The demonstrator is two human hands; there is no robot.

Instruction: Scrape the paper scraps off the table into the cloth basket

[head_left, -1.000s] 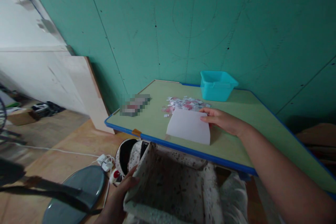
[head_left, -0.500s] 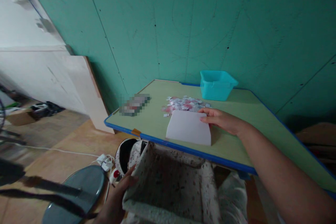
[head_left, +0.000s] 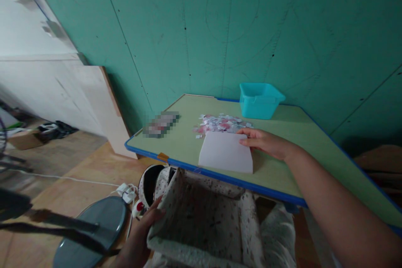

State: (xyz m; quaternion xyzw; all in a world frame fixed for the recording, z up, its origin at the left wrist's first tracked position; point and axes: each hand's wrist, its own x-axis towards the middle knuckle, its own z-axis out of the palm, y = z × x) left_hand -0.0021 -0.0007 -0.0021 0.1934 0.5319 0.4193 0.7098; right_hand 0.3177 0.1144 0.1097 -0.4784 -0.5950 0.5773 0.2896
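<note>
My right hand (head_left: 265, 143) pinches the right edge of a white card-like sheet (head_left: 225, 153), thumb and fingers closed on it. The sheet rests near the table's front edge, just in front of a heap of small white and pink paper pieces (head_left: 221, 123). Below the table edge, my left hand (head_left: 146, 226) grips the left rim of a fabric-lined bin (head_left: 207, 213) with a small dark print. The bin tilts open toward me, and its inside looks shadowed. Some of my left fingers are hidden behind the rim.
The pale green table (head_left: 282, 171) has a blue edge and stands against a green wall (head_left: 169, 21). A turquoise plastic basket (head_left: 260, 104) sits at the back. A pixelated item (head_left: 161, 124) lies at left. On the floor are a round grey base (head_left: 91, 230) and a white power strip (head_left: 125, 192).
</note>
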